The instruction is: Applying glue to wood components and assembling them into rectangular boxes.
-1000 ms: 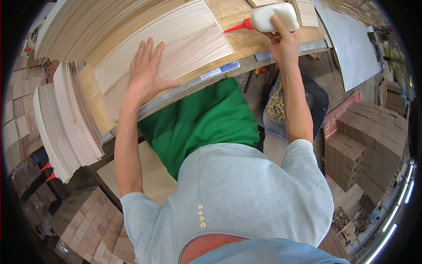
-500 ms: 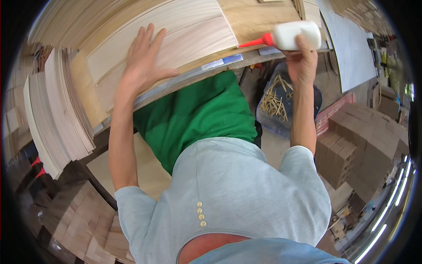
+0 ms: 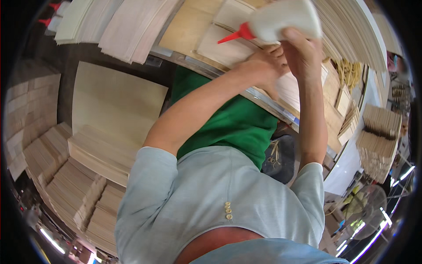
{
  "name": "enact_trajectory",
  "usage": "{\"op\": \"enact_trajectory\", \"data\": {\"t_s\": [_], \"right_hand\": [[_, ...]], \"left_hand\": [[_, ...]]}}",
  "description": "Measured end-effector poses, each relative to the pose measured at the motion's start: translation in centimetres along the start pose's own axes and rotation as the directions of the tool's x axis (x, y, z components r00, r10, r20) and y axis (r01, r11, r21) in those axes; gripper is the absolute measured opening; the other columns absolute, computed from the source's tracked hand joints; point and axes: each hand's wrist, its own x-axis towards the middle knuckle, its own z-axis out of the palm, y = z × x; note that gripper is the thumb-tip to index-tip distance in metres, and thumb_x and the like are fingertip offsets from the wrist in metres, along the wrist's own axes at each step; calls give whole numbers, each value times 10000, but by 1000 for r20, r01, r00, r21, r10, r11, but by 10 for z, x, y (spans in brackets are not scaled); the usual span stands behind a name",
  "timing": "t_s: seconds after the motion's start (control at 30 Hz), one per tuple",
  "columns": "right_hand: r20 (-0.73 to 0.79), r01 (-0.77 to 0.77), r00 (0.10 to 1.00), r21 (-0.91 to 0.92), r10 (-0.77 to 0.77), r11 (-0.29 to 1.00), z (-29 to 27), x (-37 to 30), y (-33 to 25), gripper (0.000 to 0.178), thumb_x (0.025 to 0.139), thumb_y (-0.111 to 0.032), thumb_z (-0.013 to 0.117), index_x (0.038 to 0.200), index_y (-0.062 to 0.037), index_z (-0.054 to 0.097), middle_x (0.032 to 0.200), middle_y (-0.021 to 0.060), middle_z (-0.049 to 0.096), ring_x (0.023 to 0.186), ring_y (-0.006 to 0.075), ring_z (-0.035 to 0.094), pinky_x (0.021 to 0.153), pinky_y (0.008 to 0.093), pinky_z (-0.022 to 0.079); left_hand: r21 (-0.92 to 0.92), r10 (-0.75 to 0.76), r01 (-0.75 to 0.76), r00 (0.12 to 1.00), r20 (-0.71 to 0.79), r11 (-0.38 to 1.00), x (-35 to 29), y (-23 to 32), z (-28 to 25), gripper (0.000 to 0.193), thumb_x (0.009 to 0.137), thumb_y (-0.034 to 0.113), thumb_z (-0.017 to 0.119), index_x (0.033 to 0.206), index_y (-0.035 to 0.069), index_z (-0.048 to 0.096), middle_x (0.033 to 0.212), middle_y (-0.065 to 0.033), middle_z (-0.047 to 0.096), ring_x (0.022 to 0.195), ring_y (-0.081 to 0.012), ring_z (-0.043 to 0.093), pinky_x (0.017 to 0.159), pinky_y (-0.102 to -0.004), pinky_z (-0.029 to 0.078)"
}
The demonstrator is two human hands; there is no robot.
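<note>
Seeing board stacks [image 3: 136, 31] left, yellow bands [image 3: 349, 74] right; both hands hide part of the pale panel [image 3: 216, 46]. White bottle [image 3: 285, 21], red nozzle [image 3: 231, 36] angled down-left, gripped in right hand [image 3: 304, 52] above it. Left hand [image 3: 263, 69] over panel, fingers half hidden, can't tell if closed. Wooden bench [image 3: 187, 28]; caged fan [image 3: 365, 211] off right.

White bottle [image 3: 281, 18], sideways (red nozzle [image 3: 237, 34] leftward and slightly downward), above a pale flat wooden panel [image 3: 225, 52]
</note>
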Motion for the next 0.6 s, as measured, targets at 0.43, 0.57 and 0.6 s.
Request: {"op": "enact_trajectory", "data": {"t_s": [0.43,0.57,0.6], "right_hand": [[178,-263,939,-180,294,948,39,34,39,516,798,-97,733,1257,5,522,1177,140,614,1109,259,600,975,415,486],[147,-251,943,-277,298,928,44,47,31,636,713,-45,787,1286,-8,514,1125,94,637,1057,207,594,934,361,477],[144,-247,945,-281,295,928,42,49,30,636,713,-45,787,1286,-8,514,1125,94,637,1057,207,594,934,361,477]], "left_hand": [[-389,-20,-48,985,-169,920,-5,-7,16,991,574,391,827,1395,32,406,1445,-195,395,1371,-334,326,1152,-415,247],[-317,5,-35,996,-94,948,1,-7,17,867,552,421,811,1297,71,538,1320,-125,552,1320,-260,414,1121,-400,277],[-315,10,-41,995,-98,948,1,-5,14,867,552,421,811,1297,71,538,1320,-125,552,1320,-260,414,1121,-400,277]]}}
